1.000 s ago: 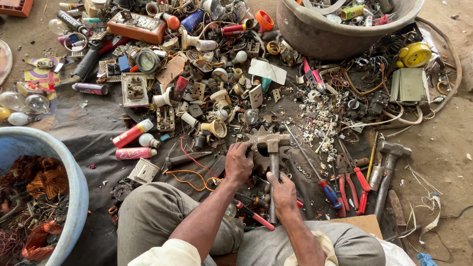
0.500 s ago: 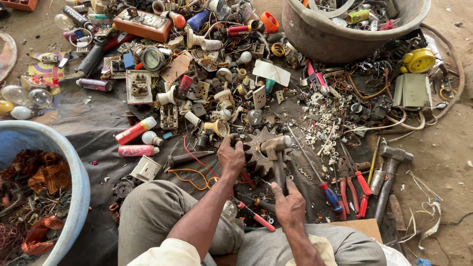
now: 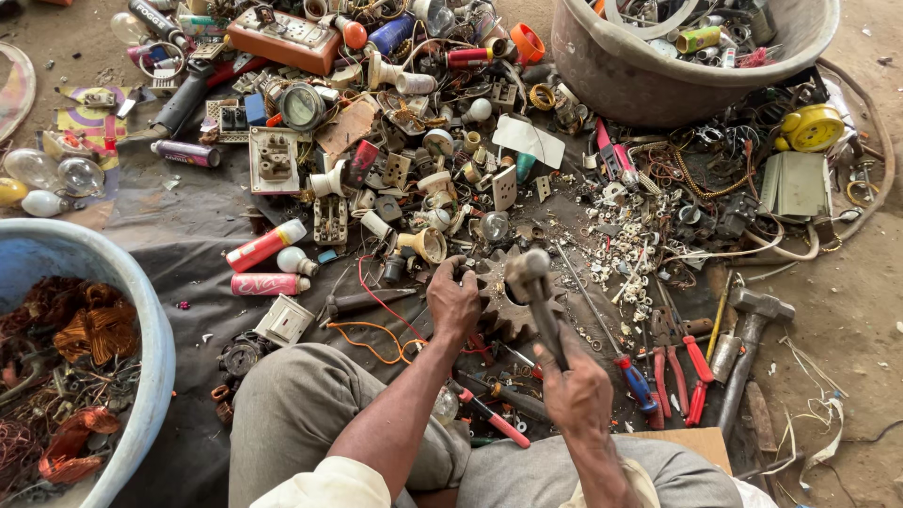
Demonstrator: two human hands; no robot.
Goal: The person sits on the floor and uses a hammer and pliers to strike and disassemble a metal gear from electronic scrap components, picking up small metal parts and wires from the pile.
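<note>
The right hand [image 3: 576,388] grips a raised hammer [image 3: 531,282] above the rusty gear [image 3: 503,306]; the left hand [image 3: 453,299] curls closed, pinning a small part just beside the gear.

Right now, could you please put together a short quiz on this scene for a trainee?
1. True or false: the right hand holds a hammer raised over the gear.
2. What does the left hand rest on? A) the gear's edge B) the blue tub C) the yellow clock
3. What lies in the blue tub at the left?

Key
1. True.
2. A.
3. Tangles of copper-coloured wire.
</note>
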